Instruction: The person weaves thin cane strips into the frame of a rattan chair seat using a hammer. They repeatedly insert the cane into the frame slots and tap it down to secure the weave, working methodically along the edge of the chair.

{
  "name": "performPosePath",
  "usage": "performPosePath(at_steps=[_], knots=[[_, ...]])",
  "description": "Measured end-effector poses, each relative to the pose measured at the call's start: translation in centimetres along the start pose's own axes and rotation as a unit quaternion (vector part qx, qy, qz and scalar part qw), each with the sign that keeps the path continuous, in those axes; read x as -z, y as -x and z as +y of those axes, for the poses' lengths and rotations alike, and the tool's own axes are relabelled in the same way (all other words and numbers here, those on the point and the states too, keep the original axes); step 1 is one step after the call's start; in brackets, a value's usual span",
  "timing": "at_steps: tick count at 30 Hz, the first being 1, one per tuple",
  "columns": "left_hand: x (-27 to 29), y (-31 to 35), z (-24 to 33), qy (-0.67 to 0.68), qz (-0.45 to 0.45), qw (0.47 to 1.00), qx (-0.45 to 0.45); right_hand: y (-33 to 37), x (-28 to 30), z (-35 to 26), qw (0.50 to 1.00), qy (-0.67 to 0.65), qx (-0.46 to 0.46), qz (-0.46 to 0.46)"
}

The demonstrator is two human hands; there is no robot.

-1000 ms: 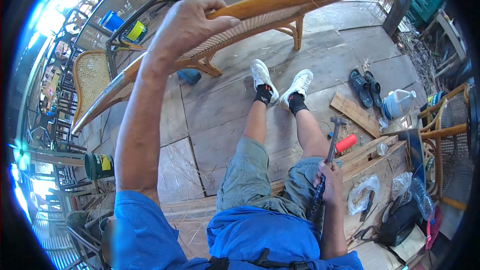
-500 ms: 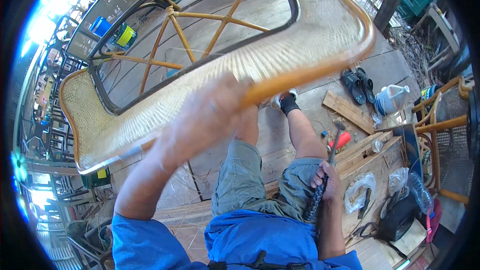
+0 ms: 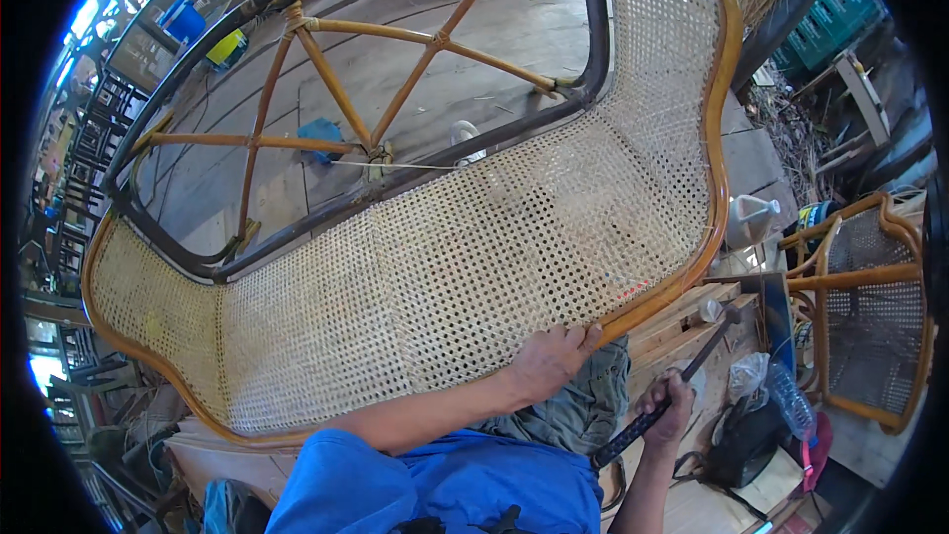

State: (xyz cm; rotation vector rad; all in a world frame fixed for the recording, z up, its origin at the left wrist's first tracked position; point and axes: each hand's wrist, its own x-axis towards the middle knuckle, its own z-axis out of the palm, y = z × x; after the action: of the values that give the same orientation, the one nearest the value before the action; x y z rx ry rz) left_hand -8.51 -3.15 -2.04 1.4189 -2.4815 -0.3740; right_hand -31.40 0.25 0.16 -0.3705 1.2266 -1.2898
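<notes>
Where the view begins at the left, a blue bucket [image 3: 183, 20] stands beside a green bucket with a yellow label [image 3: 228, 49], both beyond a large rattan furniture frame [image 3: 722, 168]. That frame spreads in front of the person from the left side to past the middle, its near rim lying across the lap — a woven cane panel [image 3: 395, 287] fills its broad curve, bounded on the far side by a dark bar [image 3: 596, 40]. Through the opening past the bar, crossed by lashed rattan struts [image 3: 371, 31], show a blue cloth [image 3: 319, 138] and part of a white shoe [image 3: 467, 138]. Just right of centre, the left hand [image 3: 549, 364] rests on the near rim, forearm over the cane; its fingers touch the rim, but I cannot tell whether they close beneath it. Farther right, near a wooden tabletop [image 3: 664, 336], the right hand [image 3: 667, 410] has its fingers wrapped around a hammer [image 3: 707, 344], head pointing up and away. Next come a whitish plastic jug [image 3: 751, 221], a clear plastic bottle [image 3: 791, 400] and — at the far right — a cane-panelled rattan chair [image 3: 870, 277].
</notes>
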Motion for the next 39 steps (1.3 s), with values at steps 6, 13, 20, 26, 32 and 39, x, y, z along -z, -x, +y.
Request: performPosePath(at_steps=[6, 13, 20, 26, 32, 39], knots=[[-0.3, -0.5, -0.7, 0.142, -0.036, 0.988, 0.050, -0.7, -1.8, 1.4, 0.987, 0.158, -0.030, -0.001], [1.1, -0.6, -5.9, 0.243, 0.040, 0.962, 0.118, -4.4, -7.3, -0.9, 0.896, 0.429, 0.081, -0.080], [-1.2, -2.1, -9.0, 0.362, 0.189, 0.891, 0.198, -16.5, -15.4, -7.3, 0.595, 0.758, 0.232, -0.132], [-0.5, -2.1, -9.3, 0.467, 0.200, 0.837, 0.204, -26.7, -20.5, -12.7, 0.466, 0.842, 0.263, -0.067], [-0.4, -1.3, -10.2, 0.511, 0.182, 0.810, 0.221, -33.1, -25.1, -12.5, 0.396, 0.851, 0.320, -0.131], [-0.2, -1.6, -10.6, 0.505, 0.157, 0.819, 0.222, -35.4, -26.6, -11.7, 0.359, 0.877, 0.293, -0.129]])
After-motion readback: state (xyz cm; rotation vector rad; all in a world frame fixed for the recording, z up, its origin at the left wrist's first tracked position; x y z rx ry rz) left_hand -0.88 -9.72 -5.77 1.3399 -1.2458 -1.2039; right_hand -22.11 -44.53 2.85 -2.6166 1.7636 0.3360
